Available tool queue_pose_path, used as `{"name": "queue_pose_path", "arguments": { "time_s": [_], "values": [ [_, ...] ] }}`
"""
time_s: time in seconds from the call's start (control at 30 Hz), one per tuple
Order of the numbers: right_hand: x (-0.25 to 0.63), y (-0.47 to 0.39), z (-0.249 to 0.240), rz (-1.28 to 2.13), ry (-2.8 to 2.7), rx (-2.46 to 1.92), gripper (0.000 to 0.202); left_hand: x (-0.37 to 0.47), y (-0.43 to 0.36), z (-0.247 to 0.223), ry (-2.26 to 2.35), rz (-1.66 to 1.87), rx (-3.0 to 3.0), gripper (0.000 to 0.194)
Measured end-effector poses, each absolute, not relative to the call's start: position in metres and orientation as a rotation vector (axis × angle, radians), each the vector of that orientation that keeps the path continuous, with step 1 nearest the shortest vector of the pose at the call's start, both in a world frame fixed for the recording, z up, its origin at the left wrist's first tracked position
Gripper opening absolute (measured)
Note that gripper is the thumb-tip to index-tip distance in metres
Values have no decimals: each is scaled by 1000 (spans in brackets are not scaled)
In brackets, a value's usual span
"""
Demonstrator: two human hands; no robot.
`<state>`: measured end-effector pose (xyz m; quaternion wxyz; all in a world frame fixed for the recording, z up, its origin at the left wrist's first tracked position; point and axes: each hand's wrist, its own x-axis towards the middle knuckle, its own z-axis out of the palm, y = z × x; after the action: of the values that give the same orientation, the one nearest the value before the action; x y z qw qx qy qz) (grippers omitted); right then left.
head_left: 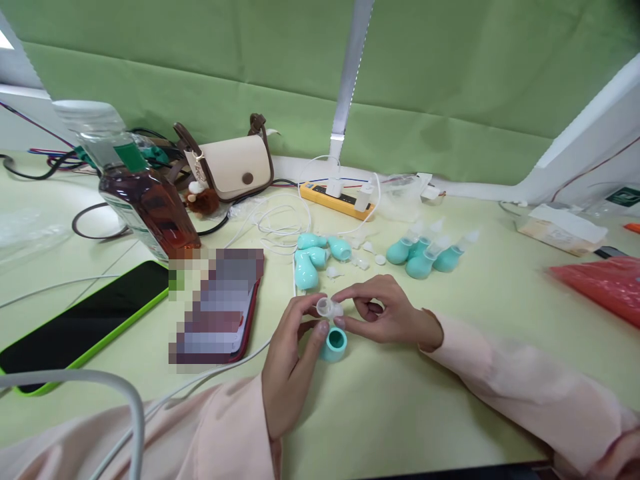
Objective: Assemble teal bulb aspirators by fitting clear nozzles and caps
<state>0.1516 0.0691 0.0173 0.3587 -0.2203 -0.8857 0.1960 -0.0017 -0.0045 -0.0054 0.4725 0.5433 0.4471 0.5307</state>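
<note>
A small clear plastic piece (327, 307) is pinched between the fingertips of my left hand (295, 360) and my right hand (387, 312). Just below it, a teal bulb (333, 345) with its round opening facing up rests on the table, close to my left thumb. Beyond my hands lie several loose teal bulbs (307, 269), with small clear and white parts (360, 262) beside them. Farther right stand several teal bulbs fitted with clear tips (420, 264).
On the left are a green-edged phone (85, 317), a red-cased phone (220, 307) and a bottle of amber liquid (150, 207). A cream bag (237, 167) and a yellow power strip (320, 199) stand behind. Red plastic (605, 283) lies right; white cables cross the table.
</note>
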Motion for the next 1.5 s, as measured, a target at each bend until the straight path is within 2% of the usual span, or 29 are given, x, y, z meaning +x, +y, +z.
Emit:
{"name": "queue_pose_path", "arguments": {
  "time_s": [0.5,0.73,0.9,1.1,1.5],
  "values": [
    [158,76,22,636,-2356,-565,25,-2,1,-1,1085,1286,1326,17],
    [182,109,40,321,-2371,-1070,15,-3,-1,-1,1115,1327,1372,14],
    [198,128,40,194,-2530,-1378,18,-4,-7,-3,1073,1434,1481,16],
    [193,127,27,326,-2607,-1330,22,-5,-11,-6,1006,1420,1626,18],
    [184,128,10,249,-2370,-1229,18,-5,-11,-3,1057,1397,1582,16]
  ]
}}
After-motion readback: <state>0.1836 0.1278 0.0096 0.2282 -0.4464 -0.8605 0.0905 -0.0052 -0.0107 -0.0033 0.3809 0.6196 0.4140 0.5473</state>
